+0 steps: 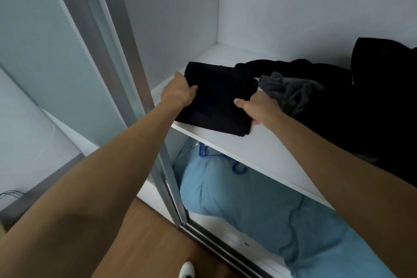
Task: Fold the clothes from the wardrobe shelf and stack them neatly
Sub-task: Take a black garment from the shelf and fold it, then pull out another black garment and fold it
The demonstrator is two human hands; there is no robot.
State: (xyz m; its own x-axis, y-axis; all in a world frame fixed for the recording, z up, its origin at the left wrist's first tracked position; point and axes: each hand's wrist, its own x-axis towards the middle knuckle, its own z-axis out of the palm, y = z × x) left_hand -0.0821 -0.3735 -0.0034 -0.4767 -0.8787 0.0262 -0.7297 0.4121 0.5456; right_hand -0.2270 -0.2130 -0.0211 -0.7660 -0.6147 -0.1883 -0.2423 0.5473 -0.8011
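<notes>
The wardrobe's white walls (316,2) fill twelve to two o'clock, meeting in a corner under soft, even light. A white shelf (259,149) runs across the middle. At nine o'clock stands a sliding door of frosted glass (45,52) in a grey metal frame (126,52). Brown wooden floor (140,244) lies at six o'clock beside the door track (214,241). Under the shelf, at five o'clock, are a pale blue quilt (259,210) and a blue hanger (204,151).

A folded black fabric garment (216,97) lies flat, a neat rectangle, at the white wardrobe shelf's (259,149) front left edge; a crumpled heap of black clothes (349,101) and a grey cloth (291,90) fill the shelf's right.
</notes>
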